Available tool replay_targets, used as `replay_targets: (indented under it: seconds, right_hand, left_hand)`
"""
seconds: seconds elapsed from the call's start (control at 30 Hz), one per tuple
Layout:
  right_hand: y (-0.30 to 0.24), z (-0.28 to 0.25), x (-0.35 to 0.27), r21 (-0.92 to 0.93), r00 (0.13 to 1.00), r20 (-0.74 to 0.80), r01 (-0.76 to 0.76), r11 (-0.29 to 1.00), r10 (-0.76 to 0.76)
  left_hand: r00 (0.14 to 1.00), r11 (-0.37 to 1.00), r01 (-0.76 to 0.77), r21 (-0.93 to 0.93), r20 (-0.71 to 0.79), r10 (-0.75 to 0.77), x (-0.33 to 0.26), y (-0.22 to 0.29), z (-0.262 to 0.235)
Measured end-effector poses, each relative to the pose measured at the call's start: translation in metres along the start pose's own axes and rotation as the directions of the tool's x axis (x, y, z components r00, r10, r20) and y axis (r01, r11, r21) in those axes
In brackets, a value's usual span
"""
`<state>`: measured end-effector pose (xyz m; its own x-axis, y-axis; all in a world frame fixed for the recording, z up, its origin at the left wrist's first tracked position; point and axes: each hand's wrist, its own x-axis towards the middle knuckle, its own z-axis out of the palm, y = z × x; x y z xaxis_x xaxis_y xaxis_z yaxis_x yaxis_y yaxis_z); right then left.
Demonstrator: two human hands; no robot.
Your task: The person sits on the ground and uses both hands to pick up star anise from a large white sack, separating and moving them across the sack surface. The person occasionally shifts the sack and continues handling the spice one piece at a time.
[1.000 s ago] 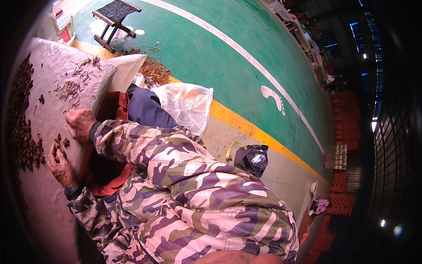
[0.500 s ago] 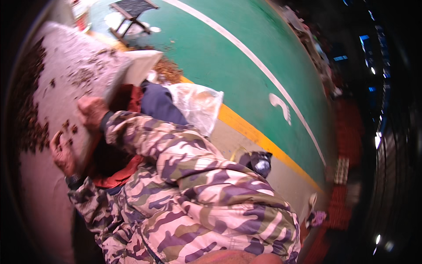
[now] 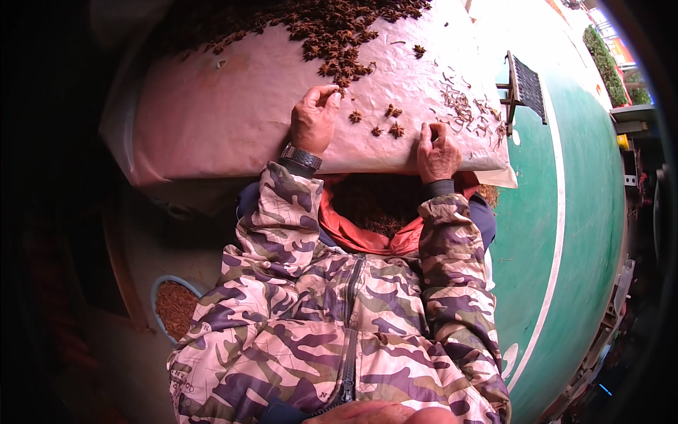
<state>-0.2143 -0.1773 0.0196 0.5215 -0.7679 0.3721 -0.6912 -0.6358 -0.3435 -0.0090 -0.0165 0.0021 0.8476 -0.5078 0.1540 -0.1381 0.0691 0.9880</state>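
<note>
**Head view: two hands sorting star anise on a covered table**

Head camera looks down over a camouflage jacket (image 3: 339, 325) at a table draped in a pale pinkish sheet (image 3: 212, 120). A large heap of star anise (image 3: 332, 25) spreads across the far side of the sheet, thinning toward the near edge.

The left hand (image 3: 314, 120), with a wristwatch (image 3: 300, 157) at the wrist, lies palm down at the heap's lower fringe. Its fingertips are pinched together on or just above a pod there; whether a pod is actually between them is too small to tell. The right hand (image 3: 436, 152) rests near the table's edge with its fingers curled under, loosely closed; I cannot tell if it holds anything. Between the two hands lie a few loose star anise pods (image 3: 385, 121), apart from the heap. Just beyond the right hand is a scatter of thin stems and broken bits (image 3: 466, 106), kept apart from the whole pods, which looks like a discard pile.

Below the table edge, between the forearms, an orange-lined sack (image 3: 367, 237) gapes open with brown pods inside; its place right under the edge would suit sweeping pods off the sheet. At the lower left a blue basin (image 3: 173, 307) holds more brown material. A small stool (image 3: 522, 85) stands on the green painted floor (image 3: 565, 233).
</note>
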Motion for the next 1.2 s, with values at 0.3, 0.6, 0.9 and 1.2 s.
replay_targets:
  seconds: [0.3,0.6,0.9,1.2]
  right_hand:
    - [-0.047,-0.017,0.025,0.231,0.968,0.099,0.203,0.952,-0.23]
    - [-0.054,0.001,0.038,0.077,0.934,0.15,0.316,0.946,-0.324]
    - [-0.067,0.0,0.027,0.377,0.972,-0.085,0.236,0.896,-0.221]
    - [-0.089,-0.004,0.013,0.437,0.985,-0.036,0.165,0.884,-0.166]
  left_hand:
    - [0.967,0.952,-0.222,0.21,0.177,0.186,-0.007,0.015,0.018]
    - [0.876,0.82,-0.455,0.346,0.339,0.343,0.003,0.043,0.033]
    - [0.921,0.967,-0.192,0.167,0.372,0.119,0.002,0.006,0.043]
    - [0.91,0.997,-0.049,-0.061,0.408,0.069,0.012,-0.031,0.023]
